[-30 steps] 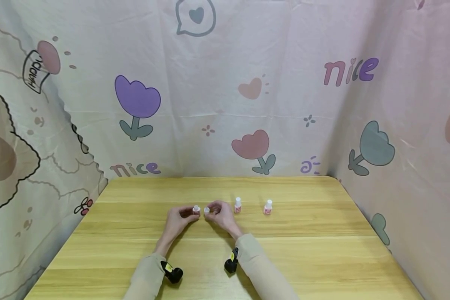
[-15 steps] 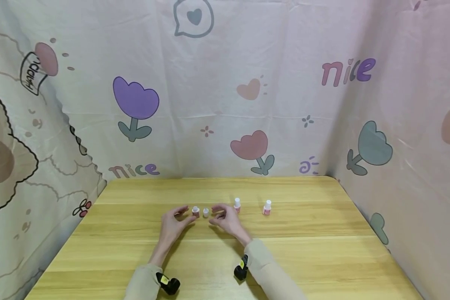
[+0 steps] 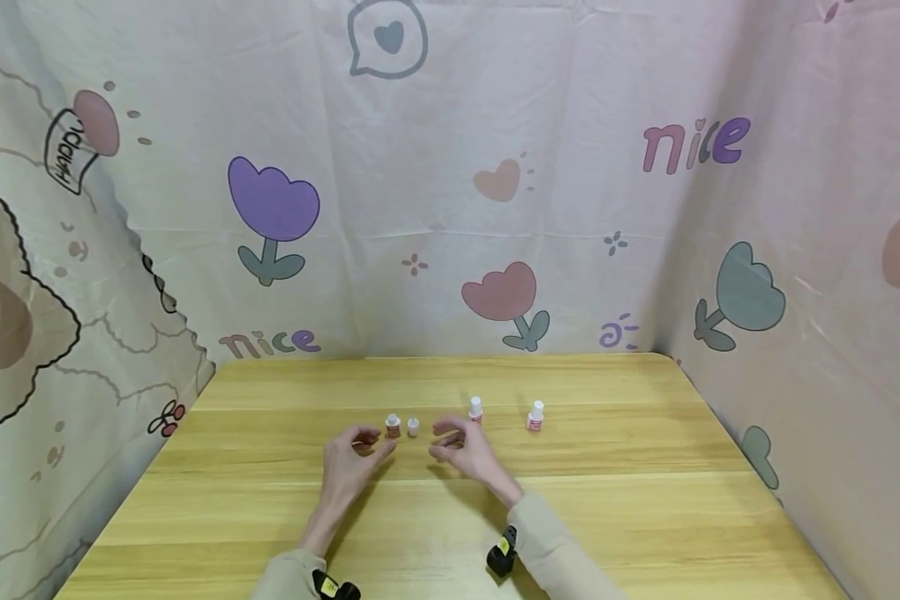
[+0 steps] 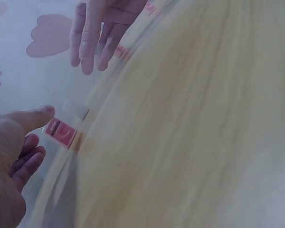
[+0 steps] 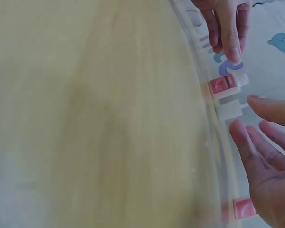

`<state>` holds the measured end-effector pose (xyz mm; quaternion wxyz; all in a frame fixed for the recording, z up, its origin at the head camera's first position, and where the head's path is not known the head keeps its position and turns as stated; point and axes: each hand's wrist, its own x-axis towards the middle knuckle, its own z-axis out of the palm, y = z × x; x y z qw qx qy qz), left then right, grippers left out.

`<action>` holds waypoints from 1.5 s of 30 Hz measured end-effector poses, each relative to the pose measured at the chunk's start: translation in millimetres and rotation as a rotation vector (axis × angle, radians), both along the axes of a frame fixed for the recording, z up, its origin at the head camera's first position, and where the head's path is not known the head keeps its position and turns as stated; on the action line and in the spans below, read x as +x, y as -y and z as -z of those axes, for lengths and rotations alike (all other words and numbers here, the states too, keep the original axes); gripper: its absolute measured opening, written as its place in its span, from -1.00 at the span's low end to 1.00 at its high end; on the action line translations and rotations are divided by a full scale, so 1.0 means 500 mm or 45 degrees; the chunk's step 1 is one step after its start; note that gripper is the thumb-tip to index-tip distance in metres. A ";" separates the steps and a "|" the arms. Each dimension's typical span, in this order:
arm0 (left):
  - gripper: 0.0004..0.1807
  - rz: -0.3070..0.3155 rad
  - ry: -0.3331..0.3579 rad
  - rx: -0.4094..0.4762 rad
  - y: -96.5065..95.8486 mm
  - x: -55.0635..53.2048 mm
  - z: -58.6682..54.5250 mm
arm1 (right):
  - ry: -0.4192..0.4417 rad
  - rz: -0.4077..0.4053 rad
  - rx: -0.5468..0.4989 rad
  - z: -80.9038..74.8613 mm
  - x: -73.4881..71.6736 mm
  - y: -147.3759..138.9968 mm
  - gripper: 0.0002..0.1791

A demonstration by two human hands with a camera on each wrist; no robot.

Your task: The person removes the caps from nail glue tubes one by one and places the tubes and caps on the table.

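Observation:
A small open bottle point(image 3: 393, 427) with a pink-red label stands upright on the table. Just right of it its white cap point(image 3: 413, 428) sits upside down; a thin stem sticks up from the cap point(image 5: 229, 110) in the right wrist view. My left hand point(image 3: 347, 467) is beside the bottle, thumb and fingers parted and holding nothing. To the right of the cap, my right hand point(image 3: 468, 452) hovers with loosely bent, separated fingers, nothing in them. In the left wrist view the bottle's label point(image 4: 61, 133) shows just past the left thumb.
Two more white-capped bottles stand to the right, one point(image 3: 476, 408) partly behind my right hand and another point(image 3: 536, 416) farther right. The wooden table point(image 3: 607, 517) ends at a printed cloth backdrop point(image 3: 412, 183).
My right hand has let go of the white cap, leaving it upside down, and drawn back right and nearer. My left hand has released the bottle and moved slightly back.

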<state>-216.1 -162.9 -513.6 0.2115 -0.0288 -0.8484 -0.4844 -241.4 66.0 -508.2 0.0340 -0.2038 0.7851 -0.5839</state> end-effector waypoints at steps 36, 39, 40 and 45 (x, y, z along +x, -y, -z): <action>-0.62 0.262 -0.027 0.153 -0.172 0.020 0.011 | 0.034 0.290 -0.104 -0.004 0.043 -0.166 -0.61; -0.61 0.272 -0.016 0.163 -0.185 0.014 0.014 | 0.036 0.309 -0.103 -0.003 0.046 -0.171 -0.63; -0.60 0.275 -0.014 0.164 -0.189 0.012 0.015 | 0.043 0.312 -0.104 -0.003 0.048 -0.173 -0.63; -0.56 0.279 0.026 0.204 -0.211 -0.003 0.019 | 0.068 0.335 -0.108 -0.001 0.048 -0.180 -0.63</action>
